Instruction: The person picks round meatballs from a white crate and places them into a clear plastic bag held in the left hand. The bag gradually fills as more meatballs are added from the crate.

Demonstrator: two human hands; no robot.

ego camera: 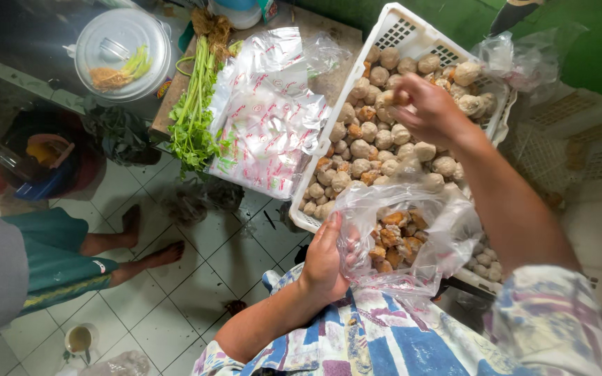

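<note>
While the left hand (323,259) grips open a clear plastic bag (412,230) part-filled with fried brown pieces, the right hand (426,110), at twelve o'clock, pinches a pale ball over the well-stocked white slatted basket (403,26).

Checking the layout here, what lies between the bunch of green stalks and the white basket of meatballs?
In the head view, a pile of printed clear plastic bags lies between the green stalks and the white basket.

Left hand (323,259) grips shut near the lap; right hand (428,108) reaches forward, fingers pinched.
</note>
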